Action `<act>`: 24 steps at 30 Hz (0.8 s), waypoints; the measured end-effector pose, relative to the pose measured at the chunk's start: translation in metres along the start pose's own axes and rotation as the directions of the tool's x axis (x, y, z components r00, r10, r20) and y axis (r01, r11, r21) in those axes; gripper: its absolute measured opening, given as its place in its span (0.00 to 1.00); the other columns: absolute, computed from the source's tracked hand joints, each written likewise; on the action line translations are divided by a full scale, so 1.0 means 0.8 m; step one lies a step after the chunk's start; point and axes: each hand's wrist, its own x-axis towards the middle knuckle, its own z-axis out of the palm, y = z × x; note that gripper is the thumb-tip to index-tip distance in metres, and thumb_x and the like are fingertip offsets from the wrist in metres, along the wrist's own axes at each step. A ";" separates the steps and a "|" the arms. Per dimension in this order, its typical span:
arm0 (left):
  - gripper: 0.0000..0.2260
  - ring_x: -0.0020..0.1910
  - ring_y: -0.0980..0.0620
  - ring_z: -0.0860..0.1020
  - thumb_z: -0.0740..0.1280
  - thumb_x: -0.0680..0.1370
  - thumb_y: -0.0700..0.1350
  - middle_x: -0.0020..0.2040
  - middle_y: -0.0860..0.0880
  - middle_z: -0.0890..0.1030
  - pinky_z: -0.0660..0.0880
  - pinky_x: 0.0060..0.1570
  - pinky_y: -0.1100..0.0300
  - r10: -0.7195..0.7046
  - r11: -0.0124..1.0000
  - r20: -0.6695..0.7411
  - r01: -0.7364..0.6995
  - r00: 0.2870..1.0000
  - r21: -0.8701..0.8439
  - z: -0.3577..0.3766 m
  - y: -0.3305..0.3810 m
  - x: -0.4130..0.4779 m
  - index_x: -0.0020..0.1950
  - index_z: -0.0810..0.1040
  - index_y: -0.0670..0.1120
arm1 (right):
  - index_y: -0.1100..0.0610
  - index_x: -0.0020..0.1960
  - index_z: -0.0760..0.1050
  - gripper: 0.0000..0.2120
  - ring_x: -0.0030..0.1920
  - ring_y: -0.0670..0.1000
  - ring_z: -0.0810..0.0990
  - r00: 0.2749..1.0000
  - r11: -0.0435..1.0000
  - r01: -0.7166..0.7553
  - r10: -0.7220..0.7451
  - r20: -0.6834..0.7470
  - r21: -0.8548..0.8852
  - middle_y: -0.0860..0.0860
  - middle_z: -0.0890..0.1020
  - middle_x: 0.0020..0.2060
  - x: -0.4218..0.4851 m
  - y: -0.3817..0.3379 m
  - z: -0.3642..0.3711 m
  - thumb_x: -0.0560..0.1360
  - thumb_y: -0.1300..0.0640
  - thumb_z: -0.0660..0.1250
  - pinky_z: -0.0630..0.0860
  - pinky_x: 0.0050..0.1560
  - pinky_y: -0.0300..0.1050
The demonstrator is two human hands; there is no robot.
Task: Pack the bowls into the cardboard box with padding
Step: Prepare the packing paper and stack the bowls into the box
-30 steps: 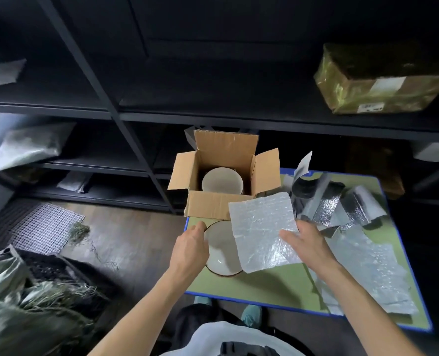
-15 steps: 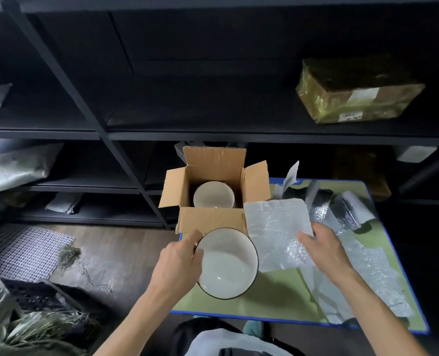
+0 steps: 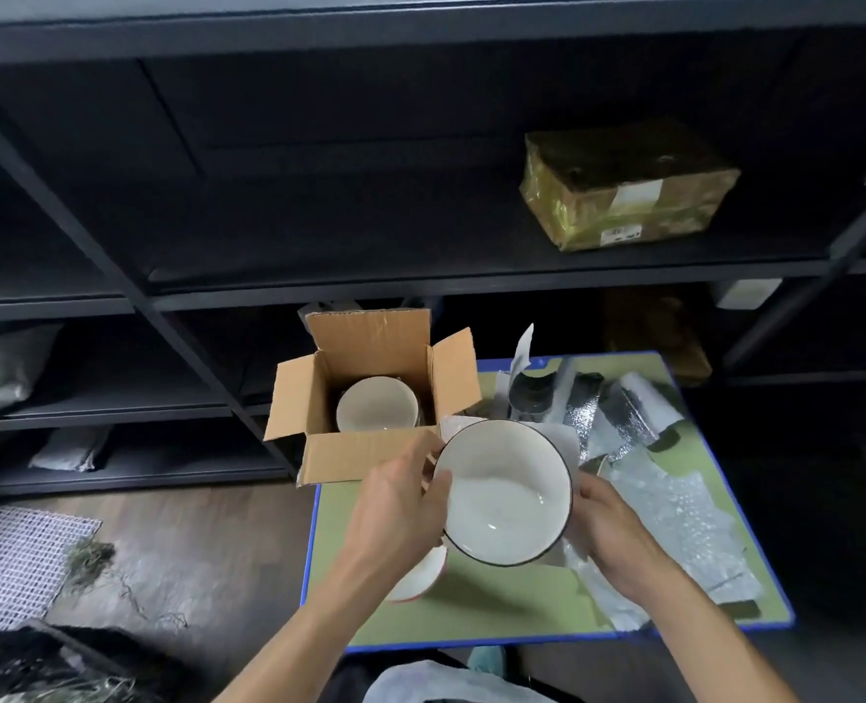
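Note:
A white bowl with a dark rim (image 3: pixel 507 492) is held up above the green table (image 3: pixel 476 608). My left hand (image 3: pixel 403 504) grips its left rim. My right hand (image 3: pixel 611 530) is under its right side, pressing a sheet of bubble wrap (image 3: pixel 570 441) against the bowl's underside. The open cardboard box (image 3: pixel 365 451) stands just behind at the table's far left corner, with another white bowl (image 3: pixel 377 405) inside. A third bowl (image 3: pixel 421 580) rests on the table below my left wrist, mostly hidden.
Loose bubble wrap and silver foil padding sheets (image 3: pixel 674 515) cover the table's right side. Dark metal shelving (image 3: pixel 319 281) rises right behind the box, with a taped parcel (image 3: pixel 623 187) on it. A wire mesh panel (image 3: pixel 10 560) and dry grass lie on the floor at left.
My left hand lifted the bowl off the table and moved it right. The bubble wrap sheet in my right hand now lies under the bowl. A further bowl shows beneath.

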 end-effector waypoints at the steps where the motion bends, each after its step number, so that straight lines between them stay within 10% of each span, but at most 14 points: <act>1: 0.07 0.25 0.53 0.80 0.61 0.81 0.44 0.41 0.54 0.81 0.79 0.33 0.53 -0.004 1.000 0.010 0.004 1.000 -0.022 0.004 0.003 0.001 0.53 0.73 0.56 | 0.58 0.49 0.85 0.13 0.45 0.49 0.81 1.000 0.997 -0.020 0.019 0.008 0.080 0.56 0.86 0.45 0.000 0.002 -0.004 0.69 0.57 0.65 0.76 0.45 0.42; 7: 0.06 0.23 0.51 0.79 0.60 0.81 0.40 0.41 0.51 0.79 0.71 0.25 0.65 -0.006 0.995 0.010 0.007 1.000 -0.097 0.018 0.019 0.004 0.50 0.72 0.52 | 0.51 0.59 0.83 0.20 0.56 0.48 0.84 0.990 0.937 -0.142 0.132 0.053 0.318 0.50 0.85 0.56 -0.014 -0.002 -0.015 0.83 0.45 0.55 0.76 0.55 0.49; 11: 0.05 0.24 0.51 0.79 0.61 0.81 0.41 0.40 0.48 0.78 0.70 0.24 0.67 0.004 0.993 0.002 -0.003 1.000 -0.114 0.019 0.026 0.007 0.51 0.72 0.51 | 0.50 0.68 0.76 0.35 0.64 0.52 0.79 0.986 0.927 -0.141 0.098 0.138 0.347 0.53 0.81 0.64 -0.018 0.001 -0.022 0.71 0.27 0.62 0.78 0.59 0.49; 15: 0.01 0.30 0.52 0.80 0.63 0.81 0.49 0.39 0.51 0.79 0.79 0.33 0.54 0.019 0.995 -0.022 -0.021 1.000 -0.099 0.020 0.021 0.017 0.51 0.73 0.54 | 0.56 0.63 0.80 0.30 0.60 0.55 0.82 0.981 0.959 -0.103 0.054 0.184 0.263 0.58 0.83 0.60 -0.013 -0.001 -0.026 0.66 0.41 0.73 0.79 0.56 0.48; 19: 0.18 0.44 0.59 0.78 0.61 0.76 0.69 0.43 0.56 0.80 0.76 0.46 0.56 -0.071 0.997 -0.043 0.069 0.997 -0.045 0.017 0.007 0.029 0.53 0.76 0.57 | 0.58 0.63 0.80 0.30 0.60 0.60 0.81 0.989 0.945 -0.110 0.074 0.127 0.308 0.61 0.83 0.59 -0.004 -0.006 -0.028 0.65 0.45 0.72 0.77 0.63 0.61; 24: 0.33 0.49 0.57 0.79 0.50 0.70 0.80 0.47 0.58 0.81 0.79 0.52 0.50 -0.119 0.951 0.197 0.168 0.973 -0.259 0.009 -0.003 0.031 0.58 0.77 0.58 | 0.60 0.64 0.78 0.26 0.53 0.57 0.84 0.988 0.935 -0.102 0.056 0.142 0.339 0.61 0.83 0.57 0.003 -0.022 -0.020 0.69 0.50 0.69 0.82 0.43 0.48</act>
